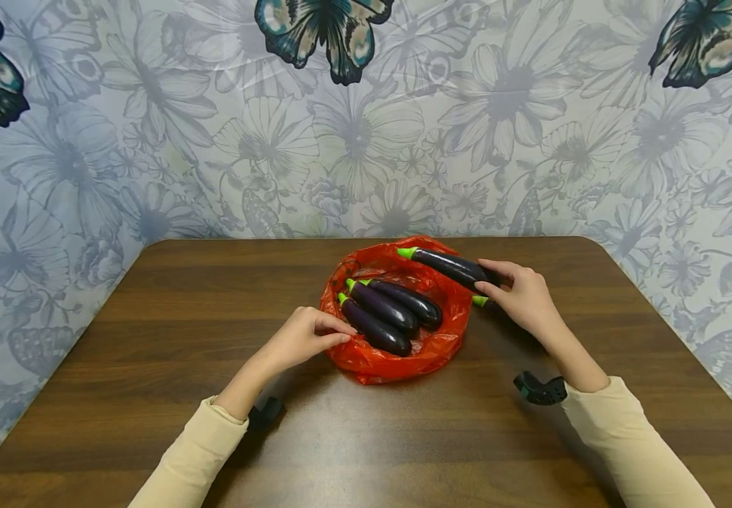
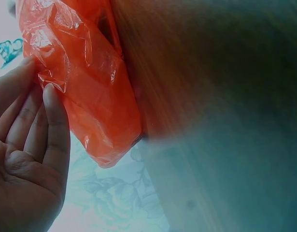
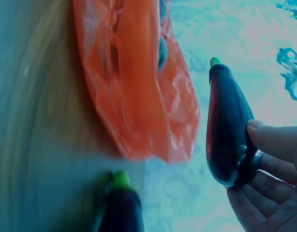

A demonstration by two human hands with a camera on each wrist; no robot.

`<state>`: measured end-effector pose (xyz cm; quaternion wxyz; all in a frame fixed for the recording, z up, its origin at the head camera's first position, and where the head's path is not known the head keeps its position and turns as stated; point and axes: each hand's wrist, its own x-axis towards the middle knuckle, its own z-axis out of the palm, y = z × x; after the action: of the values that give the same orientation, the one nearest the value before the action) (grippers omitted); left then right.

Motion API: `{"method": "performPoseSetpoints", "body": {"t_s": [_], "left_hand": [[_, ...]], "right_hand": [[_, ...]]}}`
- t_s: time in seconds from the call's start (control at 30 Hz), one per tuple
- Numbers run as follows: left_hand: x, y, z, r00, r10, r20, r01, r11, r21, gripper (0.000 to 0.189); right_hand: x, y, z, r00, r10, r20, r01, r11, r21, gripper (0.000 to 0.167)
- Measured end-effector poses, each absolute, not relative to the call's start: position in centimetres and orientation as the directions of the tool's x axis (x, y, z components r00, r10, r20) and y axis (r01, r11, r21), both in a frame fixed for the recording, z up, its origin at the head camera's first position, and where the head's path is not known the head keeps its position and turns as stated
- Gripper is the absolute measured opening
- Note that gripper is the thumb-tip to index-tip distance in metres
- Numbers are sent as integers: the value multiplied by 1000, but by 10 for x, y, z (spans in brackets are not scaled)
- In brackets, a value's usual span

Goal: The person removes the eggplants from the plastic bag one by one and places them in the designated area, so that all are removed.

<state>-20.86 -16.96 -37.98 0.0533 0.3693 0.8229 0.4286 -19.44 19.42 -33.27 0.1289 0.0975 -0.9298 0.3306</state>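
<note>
R grip (image 1: 523,295) clamped on 1 eggplant (image 1: 443,264), blunt end, above far R rim of red bag (image 1: 391,370); prob. firm, slick, lightish, bruisable, so best held mid-body. L grip (image 1: 305,337) pinches bag edge; 3 eggplants (image 1: 386,308) inside, another eggplant (image 3: 123,210) on counter (image 1: 214,303) alongside.

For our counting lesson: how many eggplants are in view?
5: three eggplants in the red bag, a fourth held in the right hand, a fifth on the table beside the bag. More may be hidden inside.
</note>
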Motion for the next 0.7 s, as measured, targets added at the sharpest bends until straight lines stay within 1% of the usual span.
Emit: {"method": "performPoseSetpoints", "body": {"t_s": [0.23,0.47,0.7], "left_hand": [[-208,-170,-379,-727,650,222,554,364,749,12],[-208,-169,-379,-720,656,225,562,362,743,12],[-208,-170,-379,-719,654,235,572,366,734,12]], "right_hand": [[-173,230,-326,-945,-38,326,-218,815,-537,44],[-162,273,-331,-959,13,281,-132,862,-490,46],[-160,295,-346,-979,-8,202,-105,876,-471,45]]}}
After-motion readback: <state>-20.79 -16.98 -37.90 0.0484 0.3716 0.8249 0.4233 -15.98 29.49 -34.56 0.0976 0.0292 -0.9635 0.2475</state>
